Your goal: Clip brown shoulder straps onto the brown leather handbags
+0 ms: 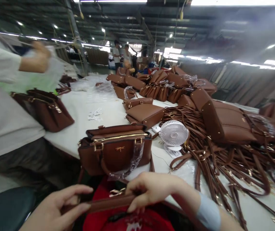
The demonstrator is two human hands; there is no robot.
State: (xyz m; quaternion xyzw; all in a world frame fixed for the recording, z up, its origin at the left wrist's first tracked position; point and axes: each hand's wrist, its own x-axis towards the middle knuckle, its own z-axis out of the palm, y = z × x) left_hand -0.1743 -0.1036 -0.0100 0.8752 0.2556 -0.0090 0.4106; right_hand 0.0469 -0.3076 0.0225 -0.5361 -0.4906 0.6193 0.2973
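A brown leather strap (110, 204) is stretched between my two hands, low in the view and over red cloth (103, 221). My left hand (66, 205) pinches one part of it between thumb and fingers. My right hand (149, 191) grips the other part, with gold-coloured metal hardware (117, 192) beside its fingers. Just beyond my hands, a brown handbag (118, 157) stands upright at the table edge. Its gold zip runs along the top, a dragonfly emblem sits on the front, and clear plastic wraps part of its handle.
A white fan (174, 134) stands right of the handbag, beside a heap of brown straps (214, 163). Many brown bags (159, 83) pile up behind on the white table (79, 125). At left, a co-worker's arm (35, 59) is raised near another handbag (52, 112).
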